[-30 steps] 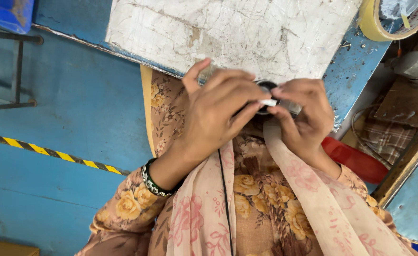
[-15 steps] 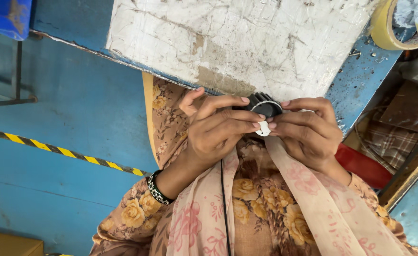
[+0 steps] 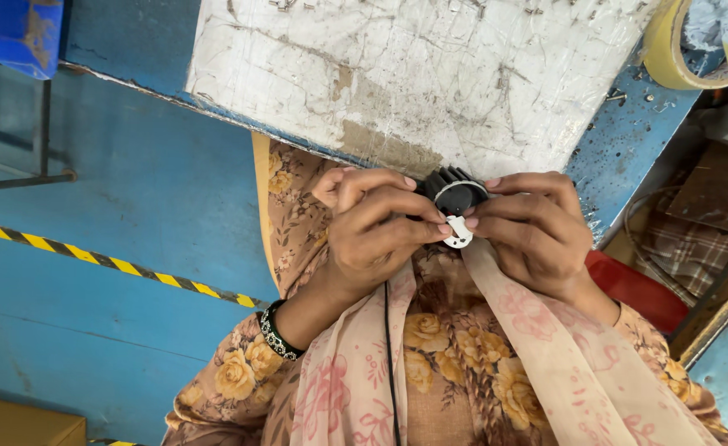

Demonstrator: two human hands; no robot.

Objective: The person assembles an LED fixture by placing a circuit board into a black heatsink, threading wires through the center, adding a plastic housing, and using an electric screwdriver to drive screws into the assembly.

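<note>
Black, ribbed, round metal heat sink (image 3: pixel 453 192) pinched between both hands, just off the near edge of the counter. Small white plastic piece (image 3: pixel 458 234) pressed against its lower rim, at the meeting fingertips. Left hand (image 3: pixel 376 235) curled shut around the left side of the sink, thumb and forefinger clamped onto the white piece. Right hand (image 3: pixel 533 235) closed on the right side, fingers (image 3: pixel 496 221) bearing on the same piece from the other flank. Seating of that piece seemingly still under way: not yet flush, though the joint itself hidden under the fingertips, so hard to judge how much is left. Thin black cord (image 3: pixel 389 363) hanging straight down below the left fingers, upper end out of sight behind them.

Beyond the fingers, scratched white board (image 3: pixel 413 74) lying on the blue-painted counter (image 3: pixel 628 140), tiny screws scattered along its far edge. Up and to the right of the fingers, roll of yellowish tape (image 3: pixel 669 58). Beaded black bracelet (image 3: pixel 277 334) on the left wrist. Far left of the fingers, yellow-and-black striped line (image 3: pixel 108 263) on the blue floor (image 3: pixel 133 190).
</note>
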